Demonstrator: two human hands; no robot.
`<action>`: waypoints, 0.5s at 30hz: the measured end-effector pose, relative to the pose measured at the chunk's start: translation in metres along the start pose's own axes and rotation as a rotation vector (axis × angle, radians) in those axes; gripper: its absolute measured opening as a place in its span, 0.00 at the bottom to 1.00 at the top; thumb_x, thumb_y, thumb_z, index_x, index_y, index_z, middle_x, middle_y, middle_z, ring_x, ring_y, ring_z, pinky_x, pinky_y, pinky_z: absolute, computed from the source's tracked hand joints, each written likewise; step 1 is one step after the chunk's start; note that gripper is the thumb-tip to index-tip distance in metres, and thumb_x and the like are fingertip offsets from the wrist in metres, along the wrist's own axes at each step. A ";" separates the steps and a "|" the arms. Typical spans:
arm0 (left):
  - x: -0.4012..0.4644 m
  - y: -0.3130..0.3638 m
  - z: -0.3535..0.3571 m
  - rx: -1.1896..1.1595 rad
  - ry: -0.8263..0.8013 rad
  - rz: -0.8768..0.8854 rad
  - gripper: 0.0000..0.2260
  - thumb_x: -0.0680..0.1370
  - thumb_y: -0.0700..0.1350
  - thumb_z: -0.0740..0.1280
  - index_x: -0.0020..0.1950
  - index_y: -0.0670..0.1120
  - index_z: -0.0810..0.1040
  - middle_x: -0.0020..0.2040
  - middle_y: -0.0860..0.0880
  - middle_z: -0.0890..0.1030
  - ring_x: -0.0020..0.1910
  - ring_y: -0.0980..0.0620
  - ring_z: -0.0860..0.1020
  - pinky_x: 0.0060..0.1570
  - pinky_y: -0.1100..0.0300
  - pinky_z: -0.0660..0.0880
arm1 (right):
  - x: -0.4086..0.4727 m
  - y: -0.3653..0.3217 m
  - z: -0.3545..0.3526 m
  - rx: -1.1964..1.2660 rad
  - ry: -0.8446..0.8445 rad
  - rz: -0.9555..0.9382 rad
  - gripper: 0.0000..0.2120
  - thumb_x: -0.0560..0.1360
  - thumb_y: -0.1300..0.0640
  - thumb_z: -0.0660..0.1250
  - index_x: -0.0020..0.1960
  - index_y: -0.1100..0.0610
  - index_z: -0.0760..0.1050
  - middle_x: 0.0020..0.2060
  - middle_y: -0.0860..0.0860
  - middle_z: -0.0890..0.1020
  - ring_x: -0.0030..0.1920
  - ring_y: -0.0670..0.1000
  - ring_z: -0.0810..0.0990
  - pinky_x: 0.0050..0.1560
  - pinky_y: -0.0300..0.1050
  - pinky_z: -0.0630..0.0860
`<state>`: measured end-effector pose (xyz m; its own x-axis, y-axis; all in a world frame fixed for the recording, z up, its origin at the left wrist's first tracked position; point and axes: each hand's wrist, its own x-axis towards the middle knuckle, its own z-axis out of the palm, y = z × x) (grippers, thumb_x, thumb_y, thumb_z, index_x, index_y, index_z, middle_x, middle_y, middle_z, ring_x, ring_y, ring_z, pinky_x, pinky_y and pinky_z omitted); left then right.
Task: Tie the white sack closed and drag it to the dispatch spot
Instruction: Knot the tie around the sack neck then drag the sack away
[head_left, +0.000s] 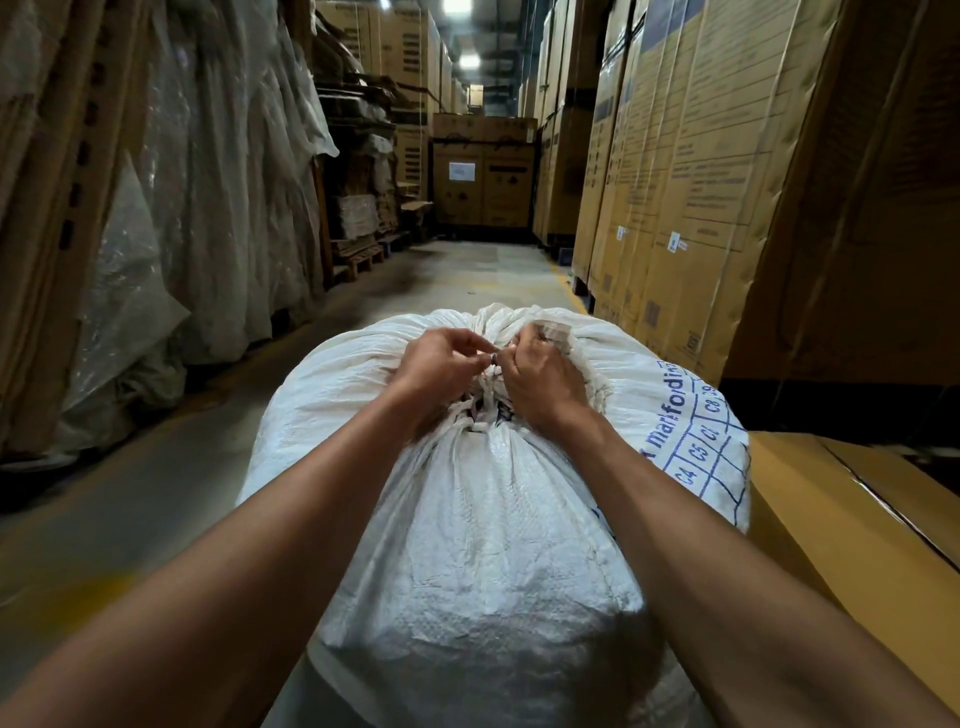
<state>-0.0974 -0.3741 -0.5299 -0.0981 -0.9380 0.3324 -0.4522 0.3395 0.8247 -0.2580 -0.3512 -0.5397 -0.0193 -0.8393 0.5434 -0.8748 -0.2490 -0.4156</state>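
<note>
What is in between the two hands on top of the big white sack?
The head view shows the white tie strips at the sack's gathered mouth, between the left hand and right hand.

Tall stacked cardboard cartons (691, 171) lined the right of the aisle, while plastic-wrapped goods (218, 171) leaned along the left. A concrete floor (457, 270) ran between them toward more cartons, and wooden pallets (361, 257) stood at the left edge under ceiling lights (469, 61).
</note>
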 end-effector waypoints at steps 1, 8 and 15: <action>0.004 0.005 0.001 0.083 0.012 0.016 0.07 0.78 0.45 0.77 0.55 0.53 0.89 0.47 0.56 0.87 0.38 0.60 0.83 0.37 0.65 0.77 | 0.004 -0.001 0.000 -0.014 -0.004 0.006 0.08 0.86 0.48 0.55 0.55 0.53 0.64 0.36 0.48 0.75 0.35 0.53 0.75 0.31 0.46 0.63; 0.025 0.015 0.017 0.438 -0.010 0.055 0.09 0.74 0.47 0.78 0.51 0.60 0.88 0.49 0.53 0.88 0.48 0.52 0.85 0.54 0.54 0.83 | 0.016 0.012 -0.002 0.114 -0.052 -0.021 0.09 0.87 0.56 0.57 0.61 0.61 0.70 0.51 0.62 0.81 0.48 0.60 0.79 0.49 0.53 0.74; 0.018 0.009 0.015 0.655 0.053 0.239 0.10 0.74 0.59 0.74 0.55 0.64 0.86 0.53 0.51 0.86 0.53 0.44 0.83 0.51 0.54 0.78 | 0.018 0.021 -0.013 0.207 -0.171 -0.034 0.10 0.81 0.64 0.62 0.61 0.57 0.71 0.54 0.55 0.83 0.53 0.54 0.81 0.52 0.42 0.72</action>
<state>-0.1171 -0.3886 -0.5233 -0.2255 -0.8325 0.5061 -0.8667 0.4086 0.2860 -0.2835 -0.3653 -0.5291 0.1059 -0.8936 0.4361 -0.7553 -0.3576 -0.5493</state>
